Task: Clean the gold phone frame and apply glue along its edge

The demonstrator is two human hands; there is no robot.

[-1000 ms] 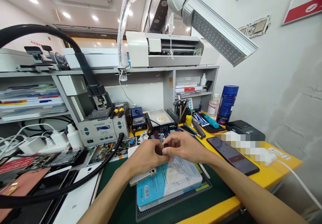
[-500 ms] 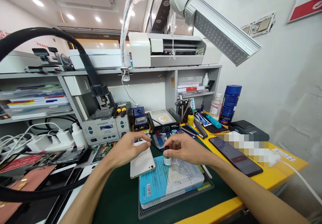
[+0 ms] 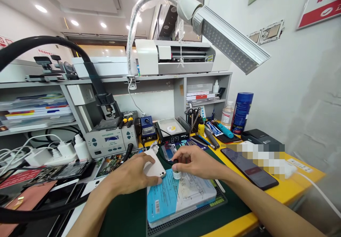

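Note:
My left hand (image 3: 130,174) lies over a white phone (image 3: 156,169), its thumb along the near edge and its fingers across the back. Between the thumb and fingers of my right hand (image 3: 193,161) is the dark cap of a small glass bottle (image 3: 176,174) with a white label. That bottle stands on a blue and white box (image 3: 170,201), near its back edge. Under the box is a grey perforated tray (image 3: 221,198) on the dark green mat (image 3: 119,212).
A black phone (image 3: 249,167) lies to the right on the yellow table edge. Phones and circuit boards (image 3: 112,164) cover the left side. Behind stand a soldering station (image 3: 148,128), a blue can (image 3: 243,112) and a yellow bottle (image 3: 201,128). A lamp (image 3: 231,38) hangs above.
My left hand has moved down and left onto the white phone, which has shifted slightly. My right hand stays at the bottle's cap. The view has tilted slightly.

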